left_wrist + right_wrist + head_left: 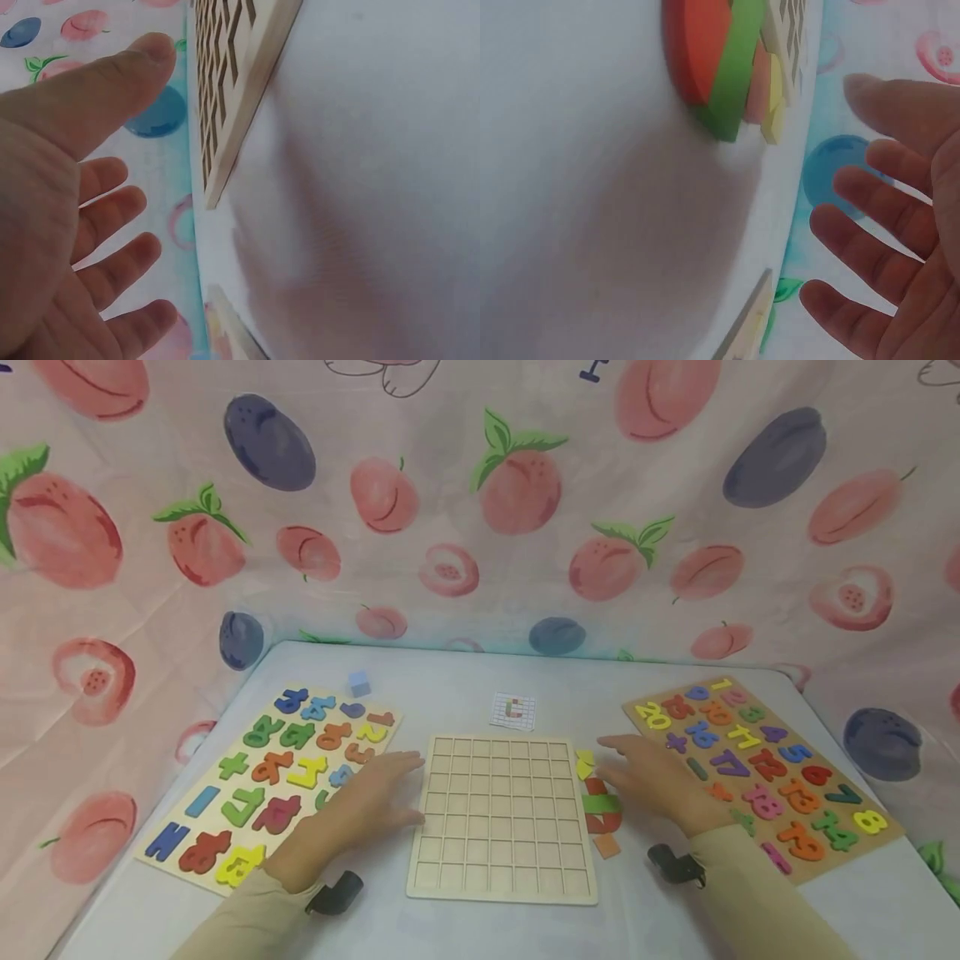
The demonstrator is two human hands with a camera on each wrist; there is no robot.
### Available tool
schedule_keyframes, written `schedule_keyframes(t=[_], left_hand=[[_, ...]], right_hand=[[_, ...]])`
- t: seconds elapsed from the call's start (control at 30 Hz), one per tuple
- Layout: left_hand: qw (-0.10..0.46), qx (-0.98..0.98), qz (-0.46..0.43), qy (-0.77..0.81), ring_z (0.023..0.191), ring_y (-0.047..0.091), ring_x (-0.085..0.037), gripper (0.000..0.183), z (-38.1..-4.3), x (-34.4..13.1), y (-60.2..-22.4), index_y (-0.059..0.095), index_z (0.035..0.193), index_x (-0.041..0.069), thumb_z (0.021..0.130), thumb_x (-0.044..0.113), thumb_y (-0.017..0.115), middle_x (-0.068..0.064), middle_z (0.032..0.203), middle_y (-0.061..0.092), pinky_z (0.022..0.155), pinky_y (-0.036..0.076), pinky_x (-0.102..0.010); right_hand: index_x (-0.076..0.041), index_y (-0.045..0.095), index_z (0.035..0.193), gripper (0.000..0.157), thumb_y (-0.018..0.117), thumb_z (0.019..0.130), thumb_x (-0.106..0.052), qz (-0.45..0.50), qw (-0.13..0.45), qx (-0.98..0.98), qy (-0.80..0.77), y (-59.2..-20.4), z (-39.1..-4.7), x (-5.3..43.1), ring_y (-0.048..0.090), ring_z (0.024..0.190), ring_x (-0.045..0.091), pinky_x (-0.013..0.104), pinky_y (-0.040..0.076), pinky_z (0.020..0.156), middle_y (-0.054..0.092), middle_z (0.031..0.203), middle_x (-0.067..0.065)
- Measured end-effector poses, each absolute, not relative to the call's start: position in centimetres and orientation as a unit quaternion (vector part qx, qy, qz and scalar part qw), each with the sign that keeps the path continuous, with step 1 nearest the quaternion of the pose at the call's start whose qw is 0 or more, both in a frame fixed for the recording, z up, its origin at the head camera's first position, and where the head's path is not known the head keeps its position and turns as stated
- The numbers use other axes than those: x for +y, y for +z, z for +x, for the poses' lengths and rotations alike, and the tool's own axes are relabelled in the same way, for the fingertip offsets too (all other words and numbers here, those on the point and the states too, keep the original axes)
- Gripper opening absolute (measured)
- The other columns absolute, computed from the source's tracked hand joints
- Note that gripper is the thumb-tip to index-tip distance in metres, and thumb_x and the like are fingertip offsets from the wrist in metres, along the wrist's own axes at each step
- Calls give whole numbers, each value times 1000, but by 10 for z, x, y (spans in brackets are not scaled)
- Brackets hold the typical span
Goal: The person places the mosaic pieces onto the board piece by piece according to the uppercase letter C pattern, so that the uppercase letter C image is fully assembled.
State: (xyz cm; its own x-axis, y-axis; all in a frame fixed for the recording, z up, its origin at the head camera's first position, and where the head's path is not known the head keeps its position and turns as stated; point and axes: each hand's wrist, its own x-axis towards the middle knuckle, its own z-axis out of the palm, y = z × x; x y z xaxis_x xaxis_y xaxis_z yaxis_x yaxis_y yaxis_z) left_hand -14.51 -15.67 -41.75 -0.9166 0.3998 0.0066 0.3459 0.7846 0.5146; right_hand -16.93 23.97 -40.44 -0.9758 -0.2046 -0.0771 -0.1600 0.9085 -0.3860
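Observation:
A square wooden grid board [502, 818] lies in the middle of the white table. My left hand [367, 797] hovers at its left side, fingers spread and holding nothing. On the other side my right hand [652, 777] is held over the table, also holding nothing, its fingers apart in the right wrist view. Between that hand and the board lie colored blocks: yellow pieces [584, 763], red curved pieces [606, 823] with a green strip [600, 804] across them, and an orange square [607, 846]. Behind the board sits a small pattern card [513, 712].
A number puzzle board [180, 843] with colorful digits lies at the left, partly under the left forearm. Another number board [862, 852] lies at the right, overlapped by the right arm. A light blue cube [360, 683] stands at the back left. A fruit-print curtain [465, 485] hangs behind.

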Motion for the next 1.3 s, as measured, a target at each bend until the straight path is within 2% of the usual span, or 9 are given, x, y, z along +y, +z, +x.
schedule_keyframes(t=[0.2, 0.43, 0.9, 1.3], left_hand=[[88, 936, 185, 286, 138, 43, -30, 75, -146, -152, -425, 52, 144, 8, 79, 18, 86, -9, 147, 51, 115, 34, -49], [114, 937, 180, 276, 137, 45, -28, 68, -144, -150, -427, 56, 141, 9, 81, 20, 85, -7, 143, 55, 114, 35, -47], [130, 935, 159, 291, 137, 45, -29, 61, -142, -151, -429, 59, 139, 11, 84, 22, 83, -6, 142, 56, 114, 36, -48], [135, 935, 153, 291, 138, 44, -29, 61, -143, -152, -429, 59, 139, 11, 84, 22, 82, -6, 143, 56, 114, 35, -47]], right_hand=[[-7, 57, 140, 48, 54, 102, -35, -71, 100, 970, -211, -406, -178, 231, 44, 136, 39, 60, 37, 108, 56, 142, 16], [-7, 56, 141, 48, 51, 104, -37, -69, 127, 967, -210, -409, -186, 229, 43, 137, 38, 59, 36, 110, 55, 143, 15], [-7, 56, 142, 42, 50, 103, -21, -49, 133, 971, -191, -420, -201, 224, 40, 139, 39, 57, 34, 112, 53, 145, 16], [-1, 55, 140, 44, 57, 100, -18, -59, 131, 974, -177, -419, -202, 223, 43, 136, 41, 58, 35, 111, 54, 142, 20]])
